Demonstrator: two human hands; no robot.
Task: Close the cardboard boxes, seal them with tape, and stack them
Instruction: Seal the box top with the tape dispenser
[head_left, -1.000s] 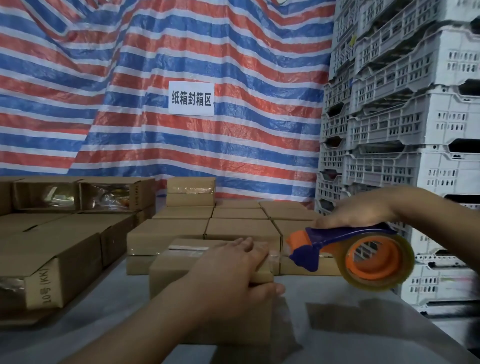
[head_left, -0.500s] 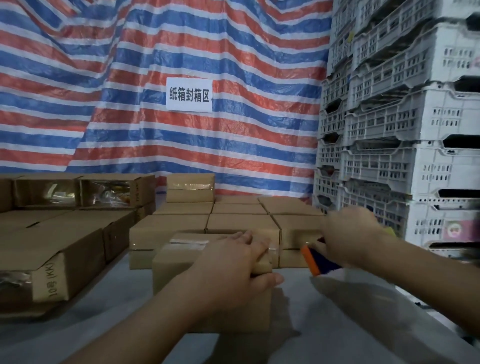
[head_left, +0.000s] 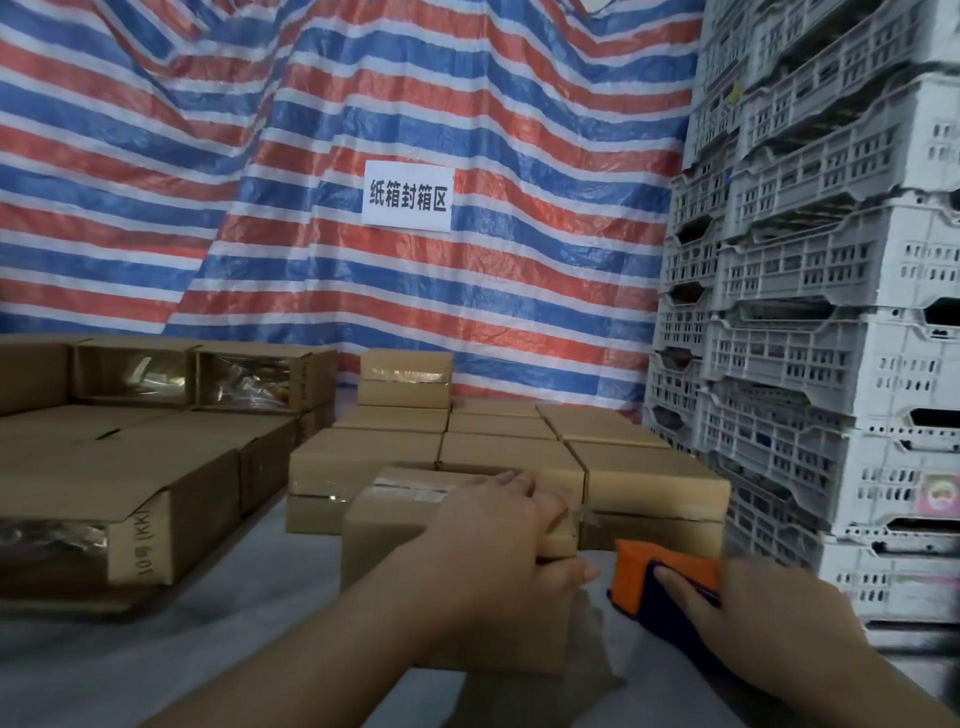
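A small closed cardboard box (head_left: 395, 525) stands on the grey table in front of me, with clear tape along its top seam. My left hand (head_left: 498, 535) lies over the box's right end, fingers across the top and thumb down the near side, holding it still. To the right of the box, low by the table, my right hand (head_left: 748, 618) grips the orange and dark blue tape dispenser (head_left: 654, 577). A loose strip of clear tape runs from the box's right end toward the dispenser. The tape roll itself is hidden behind my hand.
Behind the box sit rows of sealed boxes (head_left: 519, 457), one more stacked on top (head_left: 405, 376). Larger cartons (head_left: 124, 483) fill the left side. White plastic crates (head_left: 831, 312) tower at the right. A striped tarp with a paper sign (head_left: 408, 195) hangs behind.
My right hand has brought the tape dispenser down from above the box's right end to the table level beside it. My left hand has stayed on the box.
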